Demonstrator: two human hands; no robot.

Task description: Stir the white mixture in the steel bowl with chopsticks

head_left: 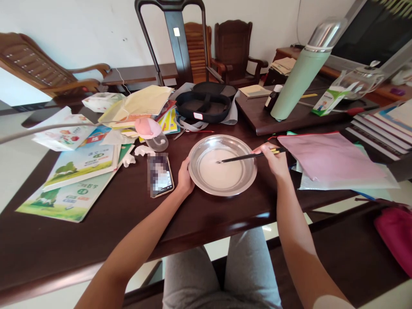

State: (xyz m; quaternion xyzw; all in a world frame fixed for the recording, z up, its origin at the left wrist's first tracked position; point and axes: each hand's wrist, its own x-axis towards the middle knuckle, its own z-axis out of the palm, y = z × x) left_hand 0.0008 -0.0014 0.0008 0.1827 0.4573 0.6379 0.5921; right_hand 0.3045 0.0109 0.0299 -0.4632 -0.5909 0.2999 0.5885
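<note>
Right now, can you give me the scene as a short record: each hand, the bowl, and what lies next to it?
left hand: grips the bowl's left rim
right hand: holds chopsticks, tips reaching the white mix
bowl: shallow, metal, upright on the table
phone: flat, just left of the left hand
folder: pink, right of the bowl
flask: green, behind the folder

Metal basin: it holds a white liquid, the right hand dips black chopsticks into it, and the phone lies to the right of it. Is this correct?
Not quite. The head view shows the phone to the left of the metal basin, beside the left hand on its rim. The rest stands: white liquid inside, right hand dipping black chopsticks into it.
</note>
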